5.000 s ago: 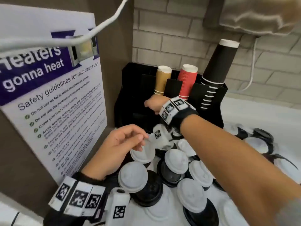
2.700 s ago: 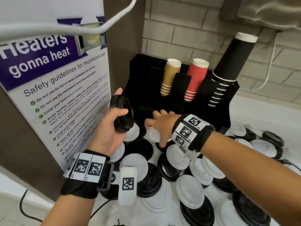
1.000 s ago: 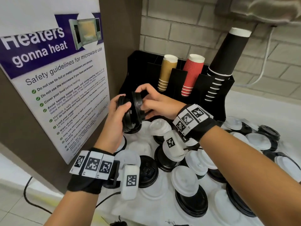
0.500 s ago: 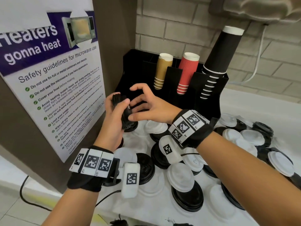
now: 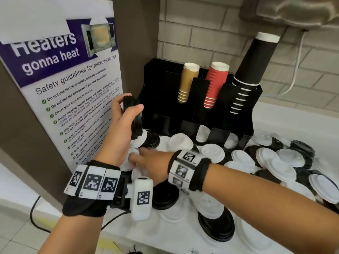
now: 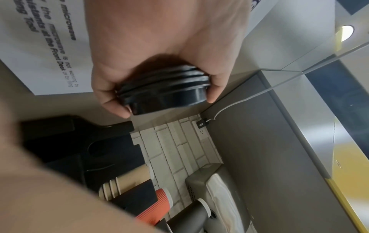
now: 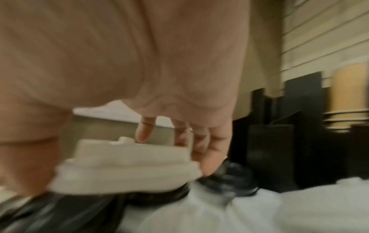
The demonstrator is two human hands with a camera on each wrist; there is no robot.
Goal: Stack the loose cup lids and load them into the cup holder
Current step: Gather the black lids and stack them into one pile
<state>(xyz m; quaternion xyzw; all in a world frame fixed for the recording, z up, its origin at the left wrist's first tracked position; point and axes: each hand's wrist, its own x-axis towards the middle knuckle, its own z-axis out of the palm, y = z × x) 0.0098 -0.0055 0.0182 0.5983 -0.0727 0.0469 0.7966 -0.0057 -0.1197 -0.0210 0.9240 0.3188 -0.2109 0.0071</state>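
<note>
While my left hand [image 5: 121, 125] holds a stack of black lids [image 5: 133, 118] on edge, thumb curled over one side and fingers wrapped round the other, my right hand [image 5: 148, 162] reaches low across the counter with its fingers spread and fairly straight, their tips touching the rim of a white lid [image 7: 127, 165] that lies on black ones; that view is blurred, so I cannot tell whether I have hold of it. Loose white and black lids [image 5: 275, 162] lie scattered and overlapping over the white counter [image 5: 286, 116], from near my wrists out to the right. At the back of the counter stands a black cup holder [image 5: 200, 99], with a tan stack of cups [image 5: 187, 83], a red stack [image 5: 214, 85] and a tall black stack [image 5: 251, 70] leaning out of its upper slots, and a few white lids [image 5: 201, 133] in its low front slots. Behind it is a wall of pale brick [image 5: 201, 33]. To my left, a brown panel carries a microwave safety poster [image 5: 60, 76] in white and purple. A white cable [image 5: 293, 70] hangs down the brick at right.
</note>
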